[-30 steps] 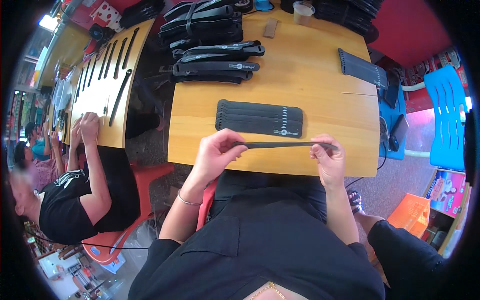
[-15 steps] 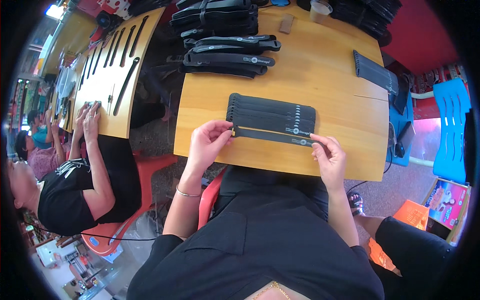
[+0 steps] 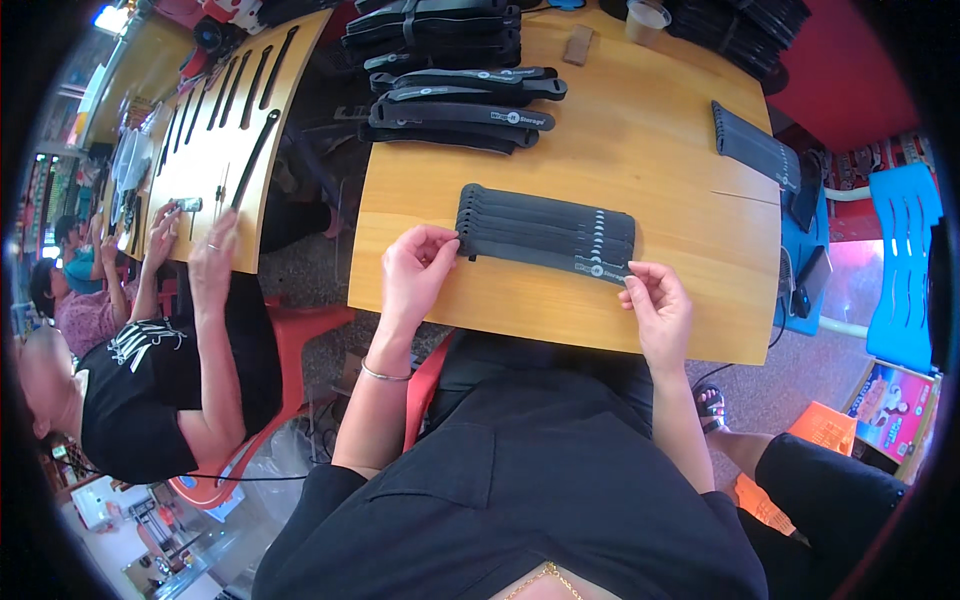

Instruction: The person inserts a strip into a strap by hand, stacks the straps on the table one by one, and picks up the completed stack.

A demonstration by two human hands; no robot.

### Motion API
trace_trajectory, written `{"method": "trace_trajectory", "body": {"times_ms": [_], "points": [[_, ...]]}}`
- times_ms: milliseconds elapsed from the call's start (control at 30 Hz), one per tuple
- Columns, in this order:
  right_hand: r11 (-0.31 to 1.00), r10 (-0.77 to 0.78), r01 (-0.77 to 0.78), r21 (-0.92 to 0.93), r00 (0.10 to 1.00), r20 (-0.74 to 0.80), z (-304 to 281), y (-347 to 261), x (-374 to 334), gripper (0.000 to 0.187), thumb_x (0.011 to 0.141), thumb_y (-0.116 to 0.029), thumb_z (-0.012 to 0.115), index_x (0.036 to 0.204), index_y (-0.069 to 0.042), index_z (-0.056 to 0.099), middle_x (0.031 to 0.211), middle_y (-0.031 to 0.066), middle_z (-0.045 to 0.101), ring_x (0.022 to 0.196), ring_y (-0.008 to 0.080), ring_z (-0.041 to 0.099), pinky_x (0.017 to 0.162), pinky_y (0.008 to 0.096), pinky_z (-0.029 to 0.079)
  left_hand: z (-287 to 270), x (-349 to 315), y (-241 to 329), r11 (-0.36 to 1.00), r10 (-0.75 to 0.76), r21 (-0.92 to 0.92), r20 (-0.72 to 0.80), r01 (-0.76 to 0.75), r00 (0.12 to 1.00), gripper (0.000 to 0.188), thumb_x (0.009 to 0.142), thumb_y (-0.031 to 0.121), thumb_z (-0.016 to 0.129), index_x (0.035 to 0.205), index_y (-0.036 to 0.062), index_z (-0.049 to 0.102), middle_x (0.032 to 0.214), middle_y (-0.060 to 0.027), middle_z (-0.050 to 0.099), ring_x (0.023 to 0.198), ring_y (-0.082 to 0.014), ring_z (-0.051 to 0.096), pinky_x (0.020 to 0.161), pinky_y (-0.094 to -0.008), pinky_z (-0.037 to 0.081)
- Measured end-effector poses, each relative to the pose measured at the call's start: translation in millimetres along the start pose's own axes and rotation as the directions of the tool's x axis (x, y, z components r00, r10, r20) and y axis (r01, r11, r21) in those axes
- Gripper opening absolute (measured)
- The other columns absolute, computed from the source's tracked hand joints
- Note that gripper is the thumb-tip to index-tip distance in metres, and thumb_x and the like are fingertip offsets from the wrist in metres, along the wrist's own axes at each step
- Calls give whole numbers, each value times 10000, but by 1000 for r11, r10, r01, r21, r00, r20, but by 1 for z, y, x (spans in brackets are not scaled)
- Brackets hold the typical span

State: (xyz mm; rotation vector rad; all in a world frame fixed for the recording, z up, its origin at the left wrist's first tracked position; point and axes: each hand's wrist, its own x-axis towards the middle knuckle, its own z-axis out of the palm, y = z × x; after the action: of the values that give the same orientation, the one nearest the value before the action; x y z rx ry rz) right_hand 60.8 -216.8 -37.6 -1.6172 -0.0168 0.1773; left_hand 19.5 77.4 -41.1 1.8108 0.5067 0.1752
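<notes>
A row of overlapping black straps (image 3: 540,215) lies on the wooden table in front of me, white printing near their right ends. The nearest black strap (image 3: 530,254) lies along the row's front edge. My left hand (image 3: 412,275) is closed in a pinch on that strap's left end, where a small dark tab hangs down. Thumb and fingers of my right hand (image 3: 658,305) pinch its right end. The fingers partly hide both ends.
Bundled black straps (image 3: 455,110) are piled at the table's far left. At the far right lie another fanned row (image 3: 755,147) and a dark heap (image 3: 740,35). A brown block (image 3: 578,45) and a cup (image 3: 645,20) stand at the back. A co-worker (image 3: 150,390) sits at the left table.
The strap between my hands has moved away from me, from just in front of the row to overlapping its front edge. The co-worker's near hand has shifted nearer their table's edge.
</notes>
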Motion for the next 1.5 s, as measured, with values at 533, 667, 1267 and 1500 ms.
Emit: {"method": "trace_trajectory", "body": {"times_ms": [533, 667, 1267, 1500], "points": [[1000, 4, -3, 21, 998, -62, 4, -4, 4, 278, 880, 8, 652, 1094, -20, 477, 825, 35, 585, 668, 71, 587, 586, 198, 501, 4, 5, -7, 1000, 17, -9, -40, -17, 999, 74, 832, 8, 679, 883, -27, 638, 730, -10, 645, 638, -45, 577, 603, -193, 484], [1000, 20, -19, 17, 997, -72, 5, -5, 5, 277, 878, 4, 656, 1088, -19, 477, 820, 37, 586, 652, 69, 581, 576, 196, 496, 5, 5, -7, 1000, 9, -16, -47, -10, 999, 69, 831, 3, 678, 877, -25, 634, 723, -8, 640, 633, -43, 573, 601, -192, 482], [999, 39, -41, -16, 994, -102, 7, -4, 7, 276, 873, 3, 662, 1069, -22, 470, 802, 37, 585, 625, 64, 571, 537, 190, 478, 8, 4, -6, 999, 36, 25, -77, -34, 996, 56, 832, -5, 675, 868, -18, 634, 719, -13, 639, 626, -46, 573, 587, -192, 474], [996, 54, -64, -66, 989, -135, 12, -5, 8, 316, 865, 11, 665, 1098, -19, 453, 803, 48, 587, 622, 65, 575, 525, 189, 480, 10, 4, -8, 999, 38, 5, -88, -37, 995, 49, 834, -10, 670, 866, -18, 634, 718, -11, 634, 619, -43, 567, 575, -190, 466]]}}
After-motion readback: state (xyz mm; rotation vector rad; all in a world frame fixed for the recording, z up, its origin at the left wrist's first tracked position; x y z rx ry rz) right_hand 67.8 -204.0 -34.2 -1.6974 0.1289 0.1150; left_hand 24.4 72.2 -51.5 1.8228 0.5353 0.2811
